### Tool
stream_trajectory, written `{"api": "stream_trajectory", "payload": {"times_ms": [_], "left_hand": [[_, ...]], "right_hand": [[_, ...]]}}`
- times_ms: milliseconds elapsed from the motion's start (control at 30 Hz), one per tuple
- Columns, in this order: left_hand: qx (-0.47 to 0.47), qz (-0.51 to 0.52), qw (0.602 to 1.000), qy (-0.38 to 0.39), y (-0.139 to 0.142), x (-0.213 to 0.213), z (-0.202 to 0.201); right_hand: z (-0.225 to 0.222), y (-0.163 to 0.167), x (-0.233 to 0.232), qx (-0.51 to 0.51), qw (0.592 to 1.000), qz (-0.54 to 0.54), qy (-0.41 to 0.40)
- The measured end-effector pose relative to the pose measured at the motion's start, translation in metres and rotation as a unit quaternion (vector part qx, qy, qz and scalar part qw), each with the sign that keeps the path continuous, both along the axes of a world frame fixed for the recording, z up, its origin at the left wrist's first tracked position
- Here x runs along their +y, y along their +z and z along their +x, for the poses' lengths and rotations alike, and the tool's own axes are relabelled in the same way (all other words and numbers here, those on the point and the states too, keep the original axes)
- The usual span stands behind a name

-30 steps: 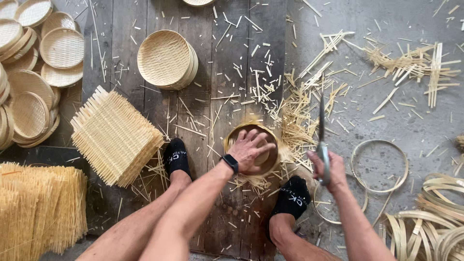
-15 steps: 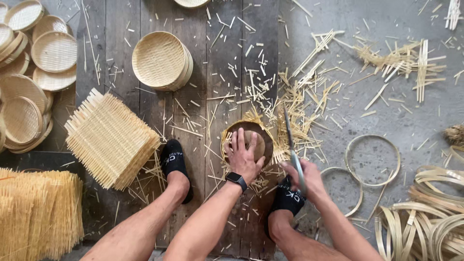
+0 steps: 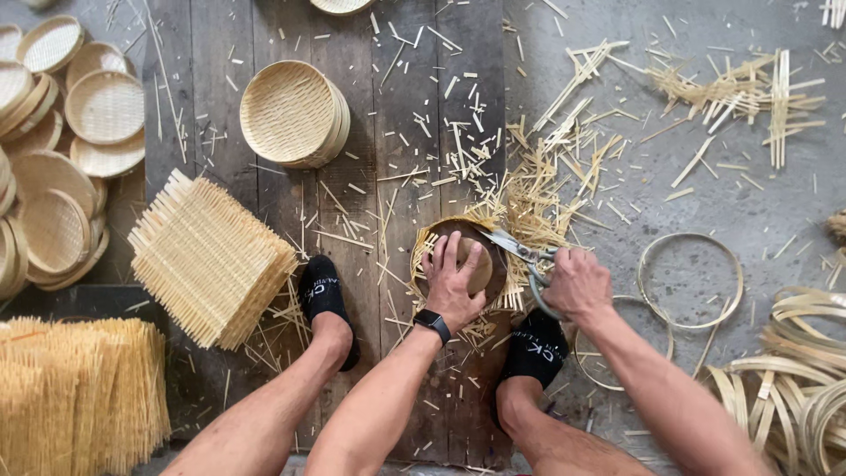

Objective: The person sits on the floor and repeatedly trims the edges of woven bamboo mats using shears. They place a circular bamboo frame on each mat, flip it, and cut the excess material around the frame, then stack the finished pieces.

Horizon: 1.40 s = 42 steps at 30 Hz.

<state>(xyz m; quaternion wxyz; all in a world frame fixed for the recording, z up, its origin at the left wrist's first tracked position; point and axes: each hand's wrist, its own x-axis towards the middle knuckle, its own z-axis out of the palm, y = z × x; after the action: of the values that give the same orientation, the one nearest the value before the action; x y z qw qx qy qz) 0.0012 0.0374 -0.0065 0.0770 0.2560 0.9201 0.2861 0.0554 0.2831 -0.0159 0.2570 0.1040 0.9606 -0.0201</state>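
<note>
While pressed flat with fingers spread, left hand atop round bamboo tray on wooden planks, between two black-socked feet. Right hand closed around handles of metal scissors, blades parted slightly at tray's right rim amid bamboo trimmings. Nearby: woven square mats stacked at left, finished trays beyond, bamboo hoops at right.
</note>
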Motion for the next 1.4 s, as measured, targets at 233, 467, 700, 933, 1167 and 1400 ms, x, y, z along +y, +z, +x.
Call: {"api": "stream_trajectory", "payload": {"times_ms": [233,467,700,933,1167,1400], "left_hand": [[-0.001,0.014,0.998,-0.06,-0.004,-0.011,-0.006],[-0.023,0.008,0.989,-0.145,0.005,-0.019,-0.021],[-0.049,-0.04,0.97,-0.236,0.012,-0.019,-0.037],[0.027,0.028,0.997,-0.065,0.02,-0.015,-0.009],[-0.025,0.005,0.983,0.182,0.003,0.015,0.007],[-0.05,0.01,0.993,0.104,0.016,0.005,-0.001]], "right_hand": [[-0.006,0.0,0.022,0.247,0.965,-0.011,0.089],[-0.004,-0.024,0.026,0.161,0.984,-0.014,0.075],[-0.006,-0.024,0.021,0.328,0.937,-0.015,0.117],[-0.006,-0.044,0.037,0.146,0.984,-0.002,0.099],[-0.009,-0.013,0.013,0.335,0.936,0.017,0.103],[-0.01,-0.033,0.027,0.215,0.973,0.002,0.086]]}}
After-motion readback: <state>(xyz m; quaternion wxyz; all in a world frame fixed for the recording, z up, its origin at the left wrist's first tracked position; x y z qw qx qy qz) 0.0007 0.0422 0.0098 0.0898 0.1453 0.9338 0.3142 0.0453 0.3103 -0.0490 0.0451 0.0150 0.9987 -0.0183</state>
